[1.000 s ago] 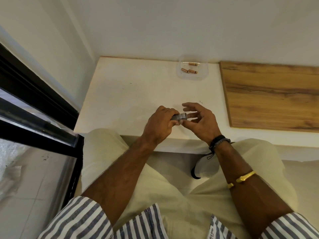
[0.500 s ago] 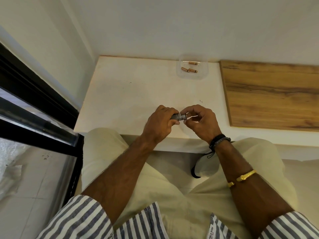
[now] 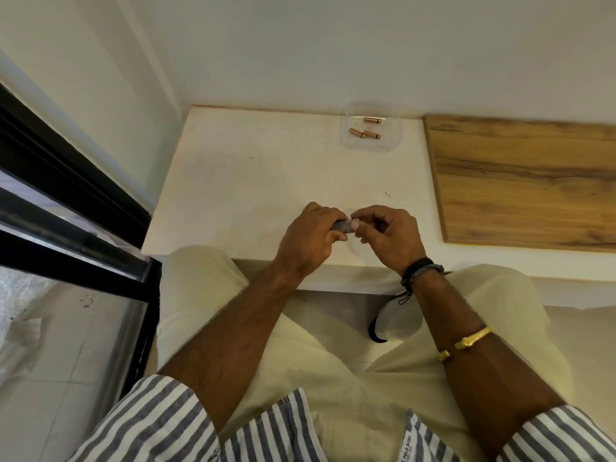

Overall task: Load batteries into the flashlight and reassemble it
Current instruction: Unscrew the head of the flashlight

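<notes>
A small grey flashlight (image 3: 341,225) sits clamped between two hands above the near edge of a white table (image 3: 253,181), most of its body hidden inside the left hand (image 3: 308,240). That hand is curled tight around the barrel, fingers wrapped over the top and thumb pressed along the near side, so only a short grey stretch shows at its right end. The right hand (image 3: 388,236) meets it there, thumb and forefinger pinched closed on the exposed tip, the other fingers folded loosely into the palm. Whether a separate cap or a battery is between those fingertips cannot be told; the joint is too small and covered.

Well beyond the hands, toward the far edge of the table and a little to the right of them, a clear tray (image 3: 395,141) holds three copper-coloured batteries (image 3: 371,134), two lying close together and one just behind them. To the right of the right hand, apart from it, a wooden board (image 3: 526,181) lies flat. A dark band (image 3: 421,270) circles the right wrist, and a gold bangle (image 3: 466,343) sits farther up that forearm. Striped sleeves (image 3: 160,425) are rolled at both elbows, over pale trousers (image 3: 333,361) below the table edge.
</notes>
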Motion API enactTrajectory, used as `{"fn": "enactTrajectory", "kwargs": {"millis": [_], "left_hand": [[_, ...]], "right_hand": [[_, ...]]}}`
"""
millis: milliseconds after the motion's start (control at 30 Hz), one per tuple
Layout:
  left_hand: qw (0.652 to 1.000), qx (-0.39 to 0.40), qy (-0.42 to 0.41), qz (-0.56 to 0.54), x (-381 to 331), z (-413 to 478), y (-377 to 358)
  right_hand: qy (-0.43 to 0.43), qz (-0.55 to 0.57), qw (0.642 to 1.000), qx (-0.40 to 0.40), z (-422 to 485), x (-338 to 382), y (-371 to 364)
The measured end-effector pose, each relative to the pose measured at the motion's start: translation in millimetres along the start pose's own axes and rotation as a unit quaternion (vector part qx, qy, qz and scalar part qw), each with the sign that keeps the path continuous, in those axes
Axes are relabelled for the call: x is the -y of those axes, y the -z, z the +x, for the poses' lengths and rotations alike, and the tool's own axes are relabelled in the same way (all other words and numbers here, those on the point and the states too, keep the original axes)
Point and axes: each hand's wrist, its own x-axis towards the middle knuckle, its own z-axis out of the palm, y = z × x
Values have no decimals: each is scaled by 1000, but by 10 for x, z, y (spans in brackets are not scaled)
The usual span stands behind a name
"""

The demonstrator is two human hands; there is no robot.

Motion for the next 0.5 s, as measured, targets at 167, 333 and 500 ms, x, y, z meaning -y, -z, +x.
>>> {"fn": "enactTrajectory", "kwargs": {"millis": [167,333,500], "left_hand": [[1000,3,13,1,34,16,15],[1000,-7,19,-9,27,17,27],[999,-21,40,-30,41,24,16]], "right_hand": [[41,-7,999,-1,-9,37,24],[-4,63,998,-22,3,10,27],[-84,123,987,-57,37,-75,41]]}}
